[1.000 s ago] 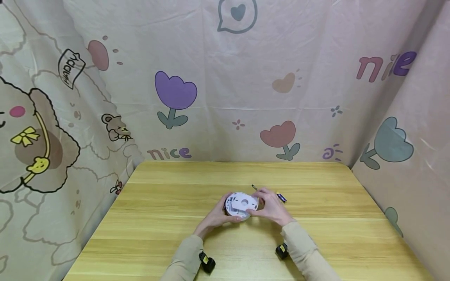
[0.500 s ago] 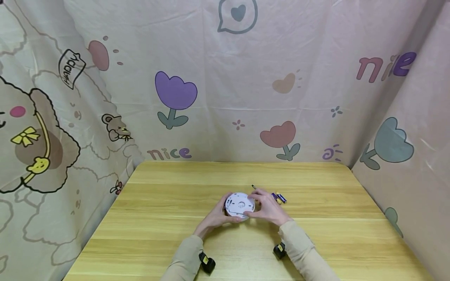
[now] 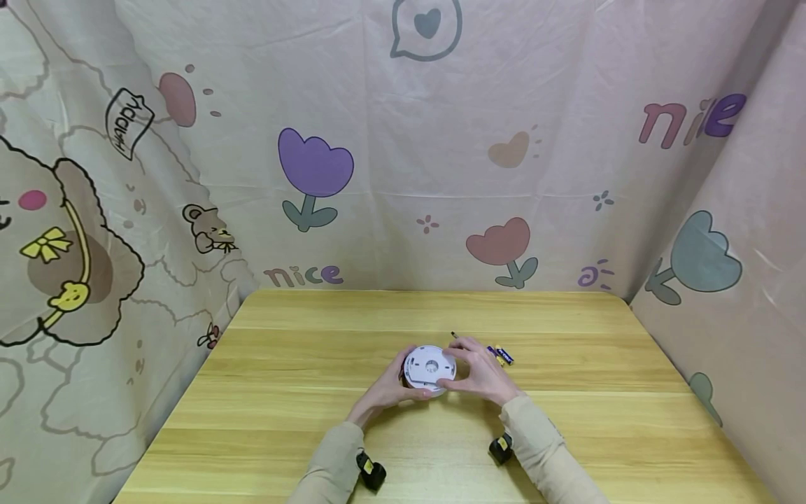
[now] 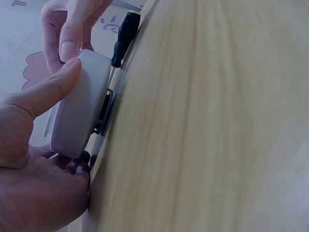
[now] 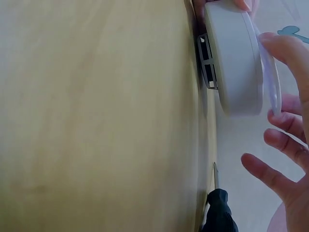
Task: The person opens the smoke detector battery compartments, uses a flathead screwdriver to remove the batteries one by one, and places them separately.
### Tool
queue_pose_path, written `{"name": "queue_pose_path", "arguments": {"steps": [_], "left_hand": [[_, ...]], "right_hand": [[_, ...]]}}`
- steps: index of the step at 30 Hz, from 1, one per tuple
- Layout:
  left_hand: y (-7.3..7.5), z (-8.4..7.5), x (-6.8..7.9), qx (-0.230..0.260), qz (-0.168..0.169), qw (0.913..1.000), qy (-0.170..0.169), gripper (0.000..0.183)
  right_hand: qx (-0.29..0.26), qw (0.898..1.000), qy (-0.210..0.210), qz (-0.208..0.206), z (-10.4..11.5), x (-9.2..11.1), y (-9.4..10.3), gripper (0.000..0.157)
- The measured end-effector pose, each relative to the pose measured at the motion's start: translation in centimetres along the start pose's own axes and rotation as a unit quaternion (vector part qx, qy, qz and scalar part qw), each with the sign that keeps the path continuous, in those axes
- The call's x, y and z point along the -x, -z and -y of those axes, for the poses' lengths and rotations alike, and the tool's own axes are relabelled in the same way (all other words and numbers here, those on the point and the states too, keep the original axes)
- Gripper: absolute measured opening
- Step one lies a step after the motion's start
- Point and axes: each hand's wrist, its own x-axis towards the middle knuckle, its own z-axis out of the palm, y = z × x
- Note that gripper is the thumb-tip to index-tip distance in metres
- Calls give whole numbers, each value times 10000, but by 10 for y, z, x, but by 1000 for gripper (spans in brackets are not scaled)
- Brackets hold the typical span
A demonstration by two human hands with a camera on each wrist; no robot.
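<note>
A round white device that looks like a smoke alarm [image 4: 82,106] is held just over the table, its vented dark part facing down. My left hand [image 3: 387,388] grips its body from the left, with the thumb on the near rim. Over its upper face lies a thin white mounting plate [image 5: 274,87], tilted slightly, with a narrow gap at its edge in the right wrist view. My right hand [image 3: 483,372] pinches that plate between thumb and fingers at the right rim. The other right fingers are spread. The alarm's inner face is hidden beneath the plate.
A dark-handled screwdriver [image 5: 218,212] lies beyond the right hand, partly hidden in the head view. Blue-and-yellow batteries [image 3: 504,355] rest right of the hand. Wrist cameras [image 3: 371,472] hang under both forearms. A printed cloth [image 3: 403,161] stands behind the wooden table [image 3: 283,364].
My right hand has moved the plate left, from hanging over the alarm's right edge to lying centred on it. More of the batteries shows beside that hand. The left hand has stayed put.
</note>
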Motion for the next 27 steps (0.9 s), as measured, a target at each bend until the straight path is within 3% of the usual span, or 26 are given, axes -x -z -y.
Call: {"name": "queue_pose_path", "arguments": {"steps": [12, 23, 27], "left_hand": [[0, 1, 0, 2, 41, 10000, -15, 110], [0, 1, -1, -53, 199, 9994, -286, 99], [0, 1, -1, -46, 194, 9993, -301, 94]], "right_hand": [[-209, 9980, -251, 547, 1, -4, 1, 60], [-392, 9968, -313, 616, 0, -3, 0, 58], [-684, 9936, -538, 719, 0, -2, 0, 58]]}}
